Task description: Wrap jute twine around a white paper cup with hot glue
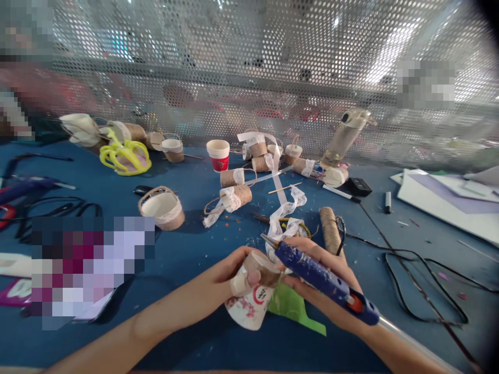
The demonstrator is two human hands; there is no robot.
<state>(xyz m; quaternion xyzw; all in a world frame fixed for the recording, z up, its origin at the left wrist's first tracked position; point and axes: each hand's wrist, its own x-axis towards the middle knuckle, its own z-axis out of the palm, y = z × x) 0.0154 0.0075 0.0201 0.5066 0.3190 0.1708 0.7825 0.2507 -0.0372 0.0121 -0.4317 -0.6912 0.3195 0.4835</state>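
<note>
My left hand is closed around a white paper cup with a pink floral print and a red mark. The cup is tilted with its base end up, and brown twine wrap covers that end. In my right hand lies a blue hot glue gun, its metal nozzle pointing left, above and beside the cup. My right fingertips are at the wrapped side of the cup; whether they press on it I cannot tell. Beneath them is a piece of green felt. White lace ribbon lies just beyond.
Several twine-wrapped cups with lace, such as a small basket, stand or lie ahead. A red-and-white cup, a twine roll, a yellow crown-shaped piece and a clear bottle are around. Black cable loops at right. A perforated metal screen closes the back.
</note>
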